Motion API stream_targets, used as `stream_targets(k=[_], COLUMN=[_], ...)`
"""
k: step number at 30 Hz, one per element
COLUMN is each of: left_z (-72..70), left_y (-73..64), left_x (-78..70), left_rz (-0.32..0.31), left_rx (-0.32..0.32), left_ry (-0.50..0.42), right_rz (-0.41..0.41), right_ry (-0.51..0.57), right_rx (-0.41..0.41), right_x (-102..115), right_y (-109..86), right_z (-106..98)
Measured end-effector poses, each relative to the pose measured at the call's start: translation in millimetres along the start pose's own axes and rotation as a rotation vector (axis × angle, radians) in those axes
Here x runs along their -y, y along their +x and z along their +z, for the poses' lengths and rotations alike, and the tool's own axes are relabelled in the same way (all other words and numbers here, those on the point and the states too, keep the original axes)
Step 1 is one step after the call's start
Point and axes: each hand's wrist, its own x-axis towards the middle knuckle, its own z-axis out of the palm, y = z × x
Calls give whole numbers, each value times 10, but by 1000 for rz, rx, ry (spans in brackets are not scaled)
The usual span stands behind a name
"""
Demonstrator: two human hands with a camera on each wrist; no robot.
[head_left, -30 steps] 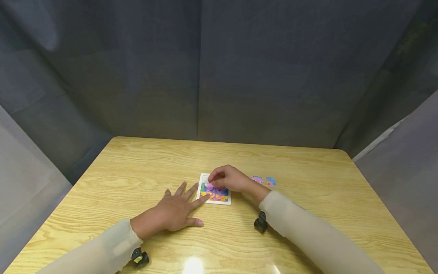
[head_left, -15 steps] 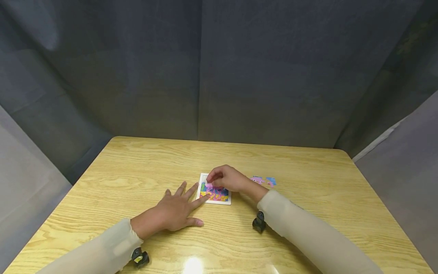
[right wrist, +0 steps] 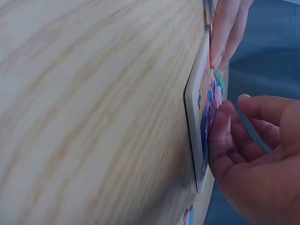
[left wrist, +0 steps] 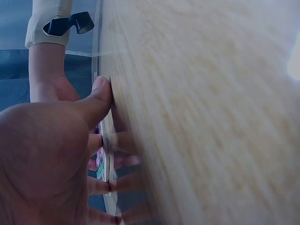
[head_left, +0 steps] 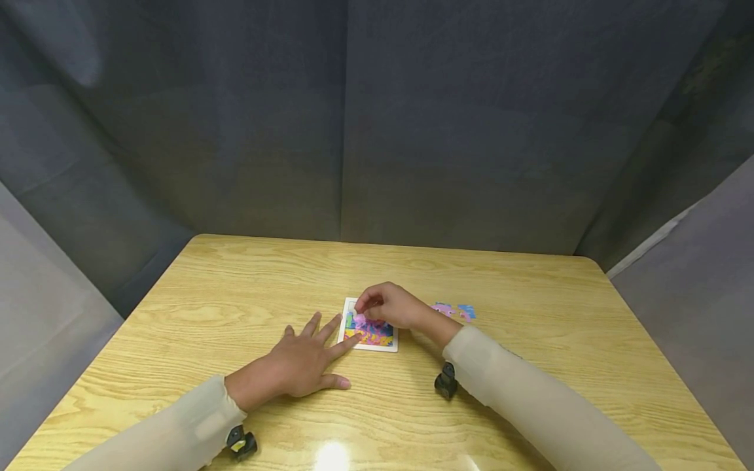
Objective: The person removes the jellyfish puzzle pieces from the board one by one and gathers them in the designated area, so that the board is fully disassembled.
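A small picture puzzle (head_left: 377, 335) in a white frame lies on the table. Blue, pink and yellow pieces fill its lower part, while its upper left shows pale backing. My left hand (head_left: 303, 366) lies palm down with fingers spread, its fingertips on the frame's left side. Over the top of the puzzle, my right hand (head_left: 397, 307) curls its fingers at a pink puzzle piece (head_left: 360, 319). In the right wrist view, fingertips (right wrist: 226, 108) meet the picture's surface, and the thumb stands a little above. The right hand hides the puzzle's upper right.
Loose pink and blue puzzle pieces (head_left: 466, 311) lie right of the frame, partly behind the right wrist. The wood-grain table (head_left: 247, 281) ends at a dark curtain (head_left: 341, 131). Both sleeves carry a small black camera (head_left: 446, 381).
My right hand has shifted slightly left. The pink piece under its fingertips has turned and shows more of its pink face. My left hand keeps its place.
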Motion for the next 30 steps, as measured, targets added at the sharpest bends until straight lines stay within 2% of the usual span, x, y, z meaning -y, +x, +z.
stream_targets(k=[18, 30], left_z=[0, 1], left_y=[7, 3], left_x=[-1, 1], left_rz=[-6, 2], left_rx=[7, 8], left_ry=[7, 3], right_rz=[0, -1], right_ry=[8, 10], right_rx=[3, -32], right_x=[42, 33], right_y=[-16, -7], right_z=[13, 29])
